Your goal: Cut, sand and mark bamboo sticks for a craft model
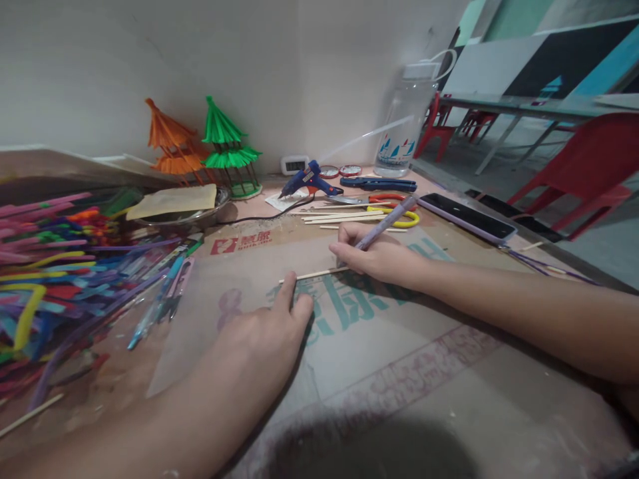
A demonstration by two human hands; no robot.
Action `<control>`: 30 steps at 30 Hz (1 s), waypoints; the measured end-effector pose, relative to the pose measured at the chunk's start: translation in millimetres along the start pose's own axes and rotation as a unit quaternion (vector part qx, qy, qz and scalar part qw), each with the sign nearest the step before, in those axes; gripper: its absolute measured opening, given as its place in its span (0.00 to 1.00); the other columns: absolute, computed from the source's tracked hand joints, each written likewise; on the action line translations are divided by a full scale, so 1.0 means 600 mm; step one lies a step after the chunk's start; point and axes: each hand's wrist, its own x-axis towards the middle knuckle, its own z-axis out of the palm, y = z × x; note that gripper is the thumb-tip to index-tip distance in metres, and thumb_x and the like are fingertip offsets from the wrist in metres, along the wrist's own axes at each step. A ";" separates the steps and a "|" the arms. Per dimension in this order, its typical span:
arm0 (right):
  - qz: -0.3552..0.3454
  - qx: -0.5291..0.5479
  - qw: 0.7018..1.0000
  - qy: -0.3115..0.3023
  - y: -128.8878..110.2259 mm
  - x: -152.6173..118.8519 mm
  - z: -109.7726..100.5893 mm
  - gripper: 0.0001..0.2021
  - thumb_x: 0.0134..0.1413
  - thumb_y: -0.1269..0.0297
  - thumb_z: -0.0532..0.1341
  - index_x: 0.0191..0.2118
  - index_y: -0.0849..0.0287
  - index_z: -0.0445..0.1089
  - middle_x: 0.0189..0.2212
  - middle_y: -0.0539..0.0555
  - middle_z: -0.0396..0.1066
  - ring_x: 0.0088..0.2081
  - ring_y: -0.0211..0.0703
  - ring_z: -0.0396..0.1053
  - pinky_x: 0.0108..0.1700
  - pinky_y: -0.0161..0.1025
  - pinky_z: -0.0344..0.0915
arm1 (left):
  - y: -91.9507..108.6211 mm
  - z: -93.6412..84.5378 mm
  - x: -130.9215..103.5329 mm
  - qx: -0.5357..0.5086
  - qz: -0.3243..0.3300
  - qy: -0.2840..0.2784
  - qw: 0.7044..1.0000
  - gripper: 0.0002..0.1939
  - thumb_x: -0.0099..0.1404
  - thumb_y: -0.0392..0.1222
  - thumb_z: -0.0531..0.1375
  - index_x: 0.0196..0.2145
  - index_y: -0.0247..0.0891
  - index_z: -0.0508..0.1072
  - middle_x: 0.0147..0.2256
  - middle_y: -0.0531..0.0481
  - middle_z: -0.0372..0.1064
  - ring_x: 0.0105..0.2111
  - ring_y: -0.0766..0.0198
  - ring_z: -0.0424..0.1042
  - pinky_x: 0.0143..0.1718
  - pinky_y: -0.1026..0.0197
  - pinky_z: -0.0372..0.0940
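A thin wooden stick [319, 273] lies on the printed plastic sheet [200, 332] in front of me. My left hand [264, 339] presses the stick's left end down with its stretched index finger, the thumb lying apart from it. Between the fingers and thumb of my right hand [367, 253] is a purple pen [387, 223], tilted up to the right. The pen's lower end is hidden by the fingers, near the stick's right end. Several more sticks [344, 217] lie just behind my right hand.
A glue gun [305, 179], scissors [394, 205], pliers [378, 183], a phone [466, 218] and a water bottle [402, 123] line the back. Orange [172, 136] and green [227, 136] pavilion models stand by the wall. Colourful pipe cleaners [44, 286] crowd the left.
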 end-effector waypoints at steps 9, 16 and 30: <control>-0.030 -0.016 0.999 -0.006 -0.004 0.003 0.004 0.14 0.60 0.59 0.58 0.25 0.56 0.57 0.20 0.45 0.60 0.24 0.35 0.57 0.28 0.35 0.53 | 0.002 0.000 0.000 0.032 -0.011 -0.006 0.999 0.16 0.66 0.30 0.51 0.49 0.34 0.71 0.64 0.28 0.59 0.27 0.60 0.77 0.30 0.56 0.74; -0.048 -0.013 0.998 -0.029 -0.002 0.003 0.008 0.14 0.61 0.60 0.56 0.25 0.56 0.55 0.18 0.44 0.57 0.23 0.35 0.54 0.28 0.35 0.51 | -0.001 0.003 0.000 0.039 -0.004 0.015 0.999 0.17 0.67 0.29 0.50 0.50 0.35 0.71 0.64 0.30 0.61 0.35 0.57 0.80 0.43 0.52 0.75; -0.055 0.075 0.996 0.013 0.005 0.006 0.001 0.21 0.64 0.50 0.57 0.24 0.56 0.56 0.19 0.45 0.58 0.23 0.34 0.57 0.26 0.34 0.53 | 0.007 -0.027 0.008 0.111 -0.010 -0.099 0.989 0.25 0.64 0.25 0.48 0.53 0.38 0.71 0.63 0.30 0.62 0.41 0.49 0.80 0.50 0.34 0.69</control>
